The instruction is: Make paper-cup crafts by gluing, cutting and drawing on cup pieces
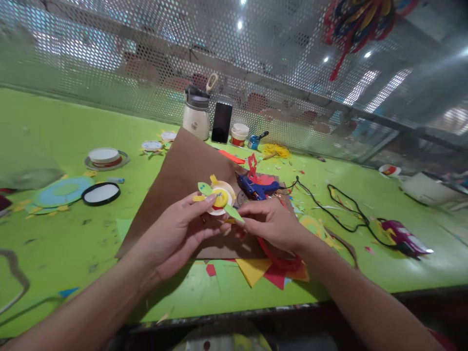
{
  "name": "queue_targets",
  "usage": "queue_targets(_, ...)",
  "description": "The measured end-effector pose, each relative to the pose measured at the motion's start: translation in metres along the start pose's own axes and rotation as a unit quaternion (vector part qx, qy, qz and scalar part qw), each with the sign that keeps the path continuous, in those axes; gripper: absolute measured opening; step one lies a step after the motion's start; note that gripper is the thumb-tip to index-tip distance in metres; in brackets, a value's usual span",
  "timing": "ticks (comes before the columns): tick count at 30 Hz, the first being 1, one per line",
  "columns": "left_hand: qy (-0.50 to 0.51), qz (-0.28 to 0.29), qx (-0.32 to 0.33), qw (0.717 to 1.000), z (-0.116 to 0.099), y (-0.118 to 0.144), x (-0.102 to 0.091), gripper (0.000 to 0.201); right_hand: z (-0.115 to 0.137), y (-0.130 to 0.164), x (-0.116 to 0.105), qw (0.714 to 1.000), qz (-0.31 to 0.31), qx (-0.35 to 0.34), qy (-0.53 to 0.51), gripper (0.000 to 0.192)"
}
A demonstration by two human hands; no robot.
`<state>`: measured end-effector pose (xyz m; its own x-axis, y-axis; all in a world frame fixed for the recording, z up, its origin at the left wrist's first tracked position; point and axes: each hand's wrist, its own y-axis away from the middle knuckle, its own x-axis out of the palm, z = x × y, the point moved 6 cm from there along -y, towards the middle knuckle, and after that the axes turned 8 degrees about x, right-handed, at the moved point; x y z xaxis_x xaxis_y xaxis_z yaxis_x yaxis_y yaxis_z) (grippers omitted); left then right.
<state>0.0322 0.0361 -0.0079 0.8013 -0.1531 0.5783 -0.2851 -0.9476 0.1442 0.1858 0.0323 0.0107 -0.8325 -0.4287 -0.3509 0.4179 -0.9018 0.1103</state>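
A small paper turtle point(221, 197) with a round white and yellow body, a green head and yellow feet is held above a brown cardboard sheet point(193, 161). My left hand point(188, 222) pinches its body, the thumb pressed on the yellow centre. From the right, the fingers of my right hand point(270, 222) close on the tip of the pointed green paper piece point(233, 212) at the turtle's lower right. A blue glue gun point(258, 187) lies on the cardboard just beyond my right hand. Red scissors handles point(280, 261) show partly under my right wrist.
Coloured paper scraps point(254, 272) lie along the front. A black cable point(340, 219) runs rightward to a purple packet point(404, 236). A bottle point(197, 114), phone point(222, 123) and white tub point(240, 134) stand at the back. Leftward are a large paper turtle point(62, 191) and a black-rimmed lid point(101, 193).
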Motion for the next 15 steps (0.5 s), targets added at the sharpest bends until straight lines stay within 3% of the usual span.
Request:
queue_targets(4, -0.003, -0.011, -0.008, 1.000, 0.002, 0.000, -0.003, 0.014, 0.016, 0.006, -0.002, 0.972, -0.021, -0.145, 0.185, 0.020)
queue_targets(7, -0.005, -0.019, -0.013, 1.000, 0.003, -0.001, -0.004, 0.012, 0.019, 0.010, 0.000, 0.945, -0.031, -0.211, 0.247, 0.019)
queue_targets(15, -0.002, -0.026, -0.029, 0.999, 0.003, -0.001, -0.003, 0.009, 0.019, 0.011, 0.003, 0.936, -0.024, -0.235, 0.263, 0.019)
